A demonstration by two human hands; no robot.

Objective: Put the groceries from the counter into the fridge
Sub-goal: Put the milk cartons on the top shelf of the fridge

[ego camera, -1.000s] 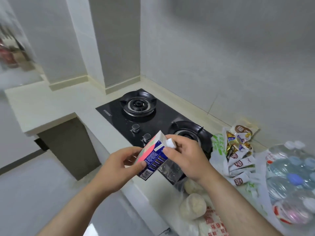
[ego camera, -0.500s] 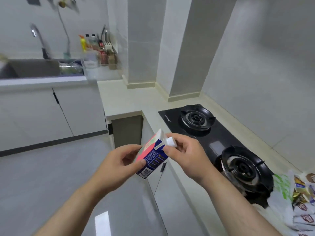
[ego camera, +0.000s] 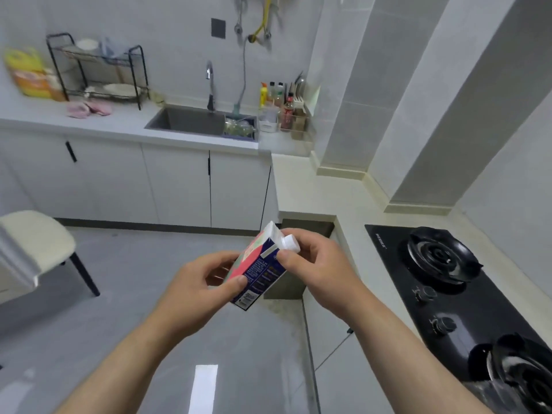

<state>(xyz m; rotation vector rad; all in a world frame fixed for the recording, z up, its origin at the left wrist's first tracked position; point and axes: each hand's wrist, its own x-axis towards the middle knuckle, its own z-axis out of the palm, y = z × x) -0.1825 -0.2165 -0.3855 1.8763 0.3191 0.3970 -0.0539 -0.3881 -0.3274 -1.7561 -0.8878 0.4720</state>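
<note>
Turned toward sink (ego camera: 191,121); left hand (ego camera: 200,289) grips carton (ego camera: 260,271), right hand (ego camera: 324,265) pinches cap (ego camera: 291,244).

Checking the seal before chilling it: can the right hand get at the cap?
Likely yes. The right hand curls round the white cap atop the carton; the left hand grips the carton lower down, leaving the cap end free.

One carton (ego camera: 260,270); two hands (ego camera: 197,291) (ego camera: 322,264); two burners (ego camera: 439,255) (ego camera: 531,380); one sink (ego camera: 191,122); one chair (ego camera: 35,243).
</note>
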